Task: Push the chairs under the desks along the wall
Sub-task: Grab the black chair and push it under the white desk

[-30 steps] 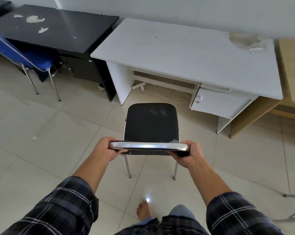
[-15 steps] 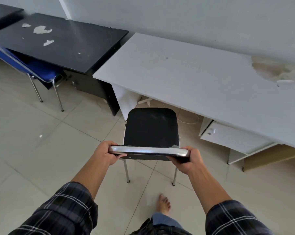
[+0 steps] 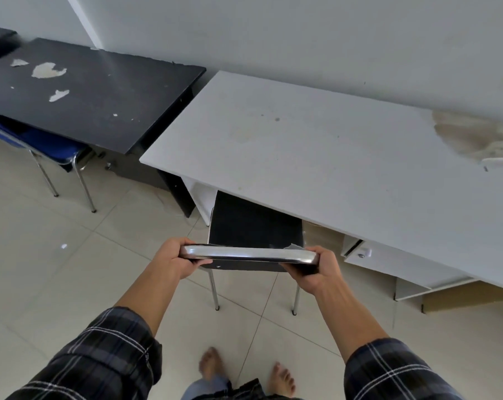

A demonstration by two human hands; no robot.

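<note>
A black chair with chrome legs stands in front of me, the front of its seat hidden under the edge of the white desk. My left hand grips the left end of the chrome backrest rail. My right hand grips the right end of the same rail. To the left, a blue chair sits partly under the black desk, its rear legs out on the tiles.
The white desk has a drawer unit on its right side, close to the black chair. A wooden piece shows at the far right. My bare feet stand on the pale tiled floor behind the chair. Both desks stand against the wall.
I have stepped forward and the black chair has slid toward the white desk; its seat front is now under the desk edge. Both hands keep the same hold.
</note>
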